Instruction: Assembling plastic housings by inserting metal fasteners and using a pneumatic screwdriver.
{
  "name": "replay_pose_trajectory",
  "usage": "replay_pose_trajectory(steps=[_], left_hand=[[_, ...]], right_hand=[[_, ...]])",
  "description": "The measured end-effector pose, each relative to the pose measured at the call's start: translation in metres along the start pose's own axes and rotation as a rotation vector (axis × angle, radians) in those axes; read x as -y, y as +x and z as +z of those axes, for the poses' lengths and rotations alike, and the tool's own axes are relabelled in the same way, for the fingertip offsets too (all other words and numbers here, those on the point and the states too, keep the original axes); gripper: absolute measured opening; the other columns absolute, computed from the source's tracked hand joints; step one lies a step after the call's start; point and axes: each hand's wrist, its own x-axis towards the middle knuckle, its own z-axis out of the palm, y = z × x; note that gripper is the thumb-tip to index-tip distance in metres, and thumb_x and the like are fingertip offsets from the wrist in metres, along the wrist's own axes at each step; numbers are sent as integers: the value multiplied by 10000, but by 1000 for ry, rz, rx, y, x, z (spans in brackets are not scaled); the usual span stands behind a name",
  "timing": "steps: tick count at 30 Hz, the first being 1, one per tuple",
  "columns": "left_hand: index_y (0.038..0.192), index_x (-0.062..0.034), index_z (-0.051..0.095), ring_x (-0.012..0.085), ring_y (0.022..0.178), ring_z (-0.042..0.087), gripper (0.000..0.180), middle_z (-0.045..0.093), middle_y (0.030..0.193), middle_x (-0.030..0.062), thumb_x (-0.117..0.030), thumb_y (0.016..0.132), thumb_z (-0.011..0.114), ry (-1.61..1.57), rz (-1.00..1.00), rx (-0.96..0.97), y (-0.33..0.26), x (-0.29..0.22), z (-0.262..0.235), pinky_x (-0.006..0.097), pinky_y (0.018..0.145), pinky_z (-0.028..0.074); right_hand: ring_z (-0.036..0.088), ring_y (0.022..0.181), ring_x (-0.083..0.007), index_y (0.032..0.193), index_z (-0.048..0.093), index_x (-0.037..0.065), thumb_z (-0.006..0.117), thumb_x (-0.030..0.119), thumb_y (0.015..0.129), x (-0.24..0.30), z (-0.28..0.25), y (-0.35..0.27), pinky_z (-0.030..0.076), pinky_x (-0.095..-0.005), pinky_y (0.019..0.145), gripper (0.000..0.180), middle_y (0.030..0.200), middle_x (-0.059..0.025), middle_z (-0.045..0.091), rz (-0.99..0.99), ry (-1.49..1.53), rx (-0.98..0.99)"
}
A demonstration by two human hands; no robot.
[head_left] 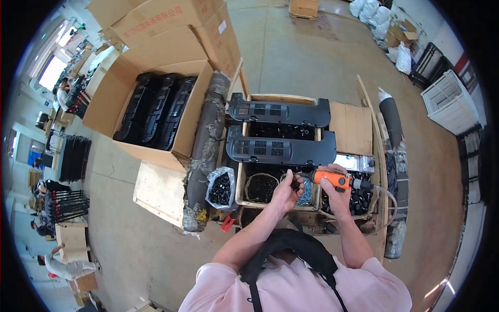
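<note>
A worker at a wooden bench (358,130) grips an orange power screwdriver (335,180) in the right hand (335,195), fingers wrapped round its body, the tool lying sideways with its tip pointing left toward the left hand (287,191). That hand is cupped, fingers curled at the tip over what seem to be small dark fasteners, though they are too small to make out. Just below the hands sit open bins of small black parts (261,187), within easy reach. Two long black vented plastic panels (280,150) lie flat across the bench, directly beyond the hands. To the left, a large cardboard carton (156,57) on the floor holds more black panels stacked on edge. A clear bag of black parts (221,187) stands beside the bench.
</note>
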Motion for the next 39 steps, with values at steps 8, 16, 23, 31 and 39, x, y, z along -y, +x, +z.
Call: replay_pose_trajectory(steps=[8, 16, 23, 31, 39], left_hand=[[1051, -83, 658, 126, 733, 632, 335, 645, 881, 7, -414, 1068, 612, 365, -25, -109, 24, 15, -11, 274, 597, 534], [998, -98, 624, 113, 707, 617, 391, 630, 839, 2, -443, 935, 796, 405, 23, -170, 76, 21, -7, 281, 581, 534], [959, -86, 625, 133, 657, 621, 401, 635, 807, 9, -424, 904, 833, 461, 61, -250, 99, 23, -2, 286, 549, 530], [851, -88, 632, 126, 621, 592, 391, 621, 744, 5, -425, 917, 819, 558, 90, -253, 101, 19, 0, 285, 524, 480], [745, -89, 637, 114, 555, 549, 409, 619, 682, 2, -416, 920, 811, 636, 108, -275, 98, 14, 3, 290, 488, 439]], right_hand=[[665, 1158, -203, 1323, 555, -3, 763, 59, 902, 14, -28, 32, 520, -377, 1046, 474, 1233, -165, 715, -69, -245, -87], [684, 1115, -187, 1278, 588, -20, 783, 22, 869, 2, -37, 48, 544, -357, 998, 455, 1180, -152, 726, -64, -320, -107], [690, 1110, -187, 1284, 591, -17, 800, 32, 863, -7, -36, 55, 553, -354, 990, 472, 1185, -156, 727, -45, -358, -114], [697, 1113, -197, 1295, 590, -12, 797, 50, 869, -6, -33, 59, 551, -354, 1005, 478, 1194, -156, 728, -47, -421, -56], [701, 1089, -162, 1248, 634, 10, 804, 117, 865, 3, -22, 73, 553, -321, 974, 432, 1170, -111, 742, 14, -585, 39]])
